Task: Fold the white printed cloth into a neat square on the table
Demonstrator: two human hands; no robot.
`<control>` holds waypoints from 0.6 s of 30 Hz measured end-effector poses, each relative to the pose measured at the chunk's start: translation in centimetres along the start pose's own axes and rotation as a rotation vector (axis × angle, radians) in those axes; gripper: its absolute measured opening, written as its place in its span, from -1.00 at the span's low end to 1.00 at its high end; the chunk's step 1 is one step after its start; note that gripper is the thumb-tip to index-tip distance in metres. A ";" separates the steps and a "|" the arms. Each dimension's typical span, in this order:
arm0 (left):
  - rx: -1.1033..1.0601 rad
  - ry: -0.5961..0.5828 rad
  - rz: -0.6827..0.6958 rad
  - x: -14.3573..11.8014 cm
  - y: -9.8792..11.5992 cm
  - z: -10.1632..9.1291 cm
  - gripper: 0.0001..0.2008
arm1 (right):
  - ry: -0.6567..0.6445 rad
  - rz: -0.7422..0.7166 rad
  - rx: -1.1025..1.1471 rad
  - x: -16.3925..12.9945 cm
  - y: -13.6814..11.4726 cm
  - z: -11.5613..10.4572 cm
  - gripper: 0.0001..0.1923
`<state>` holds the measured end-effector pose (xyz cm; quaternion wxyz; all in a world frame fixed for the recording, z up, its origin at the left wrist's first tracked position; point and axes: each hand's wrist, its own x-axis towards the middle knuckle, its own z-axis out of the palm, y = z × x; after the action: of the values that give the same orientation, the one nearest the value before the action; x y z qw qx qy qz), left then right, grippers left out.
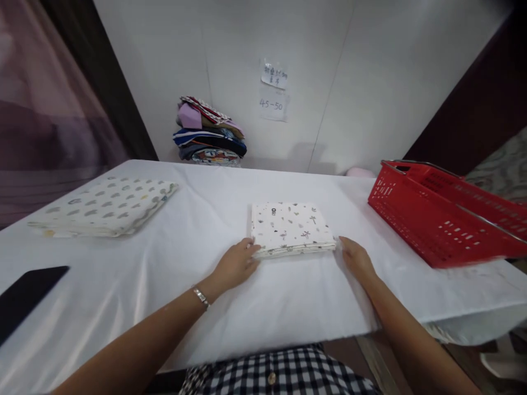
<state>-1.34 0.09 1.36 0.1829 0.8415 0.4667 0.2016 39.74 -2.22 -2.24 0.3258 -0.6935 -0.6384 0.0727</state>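
A folded white cloth point(291, 226) with small palm-tree and animal prints lies flat on the white-covered table point(197, 219) in front of me. My left hand point(237, 264) is at its near left corner, with fingers closed around the edge there. At the near right corner is my right hand point(357, 260); its fingers reach toward the cloth's side and hold nothing that I can see. Part of the right fingers is hidden behind the hand. To the left lies a larger folded cloth point(111, 203) with grey cloud-like prints.
A red plastic basket point(428, 219) with metal handles stands at the right. Several folded fabrics point(212, 134) are piled beyond the table's far edge, by the wall. A flat black object point(28, 296) lies at the left. Paper notes point(274, 104) hang on the wall.
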 end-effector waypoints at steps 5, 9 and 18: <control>-0.168 0.122 -0.279 2.2 -0.9 -1.3 -0.58 | 0.024 0.369 0.390 0.3 -1.9 0.4 -0.57; -0.147 0.101 -0.535 6.3 -1.2 -1.2 -0.45 | -0.159 0.459 0.408 2.5 -4.1 0.0 -0.61; -0.129 0.092 -0.642 11.1 -0.1 -0.1 -0.37 | -0.261 0.496 0.276 6.4 -5.7 2.0 -0.78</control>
<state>3.92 9.70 3.24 0.2691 0.6279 0.7022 0.2005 35.08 4.28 1.30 0.3043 -0.7622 -0.4704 0.3243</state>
